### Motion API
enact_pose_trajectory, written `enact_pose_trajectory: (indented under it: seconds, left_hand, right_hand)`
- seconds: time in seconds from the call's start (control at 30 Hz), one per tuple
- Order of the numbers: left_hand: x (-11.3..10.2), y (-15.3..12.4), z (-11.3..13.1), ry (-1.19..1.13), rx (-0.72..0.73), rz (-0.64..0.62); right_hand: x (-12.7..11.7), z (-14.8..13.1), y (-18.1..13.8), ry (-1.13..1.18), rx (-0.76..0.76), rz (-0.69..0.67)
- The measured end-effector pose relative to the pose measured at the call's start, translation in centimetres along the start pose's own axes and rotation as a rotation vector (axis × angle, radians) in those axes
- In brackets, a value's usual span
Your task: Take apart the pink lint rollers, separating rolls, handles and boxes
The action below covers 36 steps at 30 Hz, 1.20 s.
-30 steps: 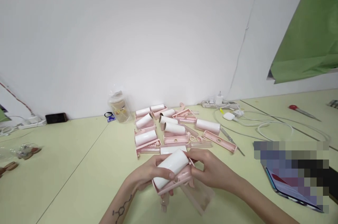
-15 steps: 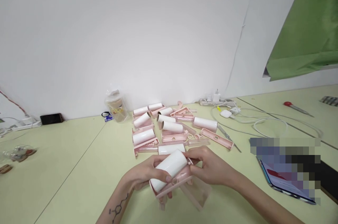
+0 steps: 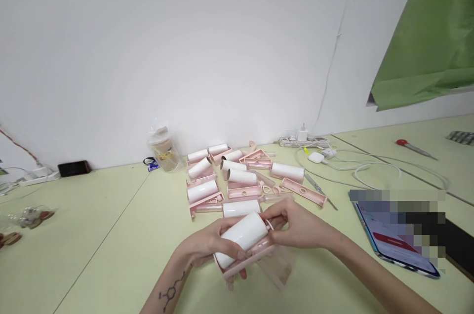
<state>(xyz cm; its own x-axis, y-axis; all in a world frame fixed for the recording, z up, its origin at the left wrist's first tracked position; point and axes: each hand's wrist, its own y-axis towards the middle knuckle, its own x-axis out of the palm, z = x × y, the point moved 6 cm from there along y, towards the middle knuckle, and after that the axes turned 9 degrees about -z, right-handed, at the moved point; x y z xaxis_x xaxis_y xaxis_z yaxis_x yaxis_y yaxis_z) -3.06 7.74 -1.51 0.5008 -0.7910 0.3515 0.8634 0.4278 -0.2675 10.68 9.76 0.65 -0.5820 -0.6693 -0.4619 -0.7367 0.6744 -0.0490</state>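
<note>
Hands together low over the pale green desk (image 3: 111, 235) — left hand (image 3: 207, 245) curled under and around a white roll (image 3: 242, 237) seated in its pink holder (image 3: 246, 260), right hand (image 3: 296, 227) pinching the holder's far end. Roll clean, tilted, held just above the desk — near the pile of rolls (image 3: 237, 178).

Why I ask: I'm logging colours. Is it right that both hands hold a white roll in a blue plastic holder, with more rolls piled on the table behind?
Not quite. In the head view the holder is pink, not blue. The rest stands: the left hand and right hand hold the white roll, with more rolls piled on the table behind.
</note>
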Motion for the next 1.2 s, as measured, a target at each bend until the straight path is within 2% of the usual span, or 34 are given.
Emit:
enact_pose_trajectory:
  seconds: [0.07,0.13,0.23,0.37,0.53,0.67,0.9,1.0,1.07,1.13,1.2]
  left_hand:
    - [0.0,0.0,-0.1,-0.005,0.0,-0.014]
    - [0.0,-0.1,-0.1,-0.024,0.032,-0.014]
    - [-0.2,-0.2,-0.2,-0.045,0.086,-0.012]
    - [-0.2,-0.2,-0.5,-0.051,0.076,-0.051]
    - [0.1,-0.1,-0.7,-0.024,0.054,-0.095]
    - [0.1,0.0,-0.6,-0.051,0.098,-0.106]
    - [-0.4,0.2,-0.7,-0.075,0.125,-0.039]
    - [-0.5,0.4,-0.5,-0.058,0.199,0.033]
    - [-0.8,0.4,-0.1,-0.012,0.297,0.151]
    - [-0.8,0.3,0.2,0.101,0.36,0.27]
    - [-0.3,0.3,0.8,0.265,0.401,0.318]
  right_hand:
    - [0.0,0.4,-0.2,0.124,0.007,-0.081]
    - [-0.1,0.6,-0.3,0.245,-0.011,-0.096]
    - [-0.3,0.7,-0.4,0.327,-0.066,0.002]
    - [0.0,0.5,-0.3,0.272,-0.092,0.124]
    - [0.8,0.7,-0.1,0.362,-0.119,0.136]
    - [0.4,0.3,-0.3,0.319,-0.165,0.22]
    - [0.0,-0.5,-1.0,0.065,-0.178,0.331]
    - [0.5,0.1,-1.0,0.166,-0.15,0.34]
    - [1.1,0.5,-0.7,0.275,-0.136,0.309]
    - [1.6,0.6,-0.3,0.367,-0.15,0.303]
    - [1.5,0.5,0.0,0.458,-0.183,0.321]
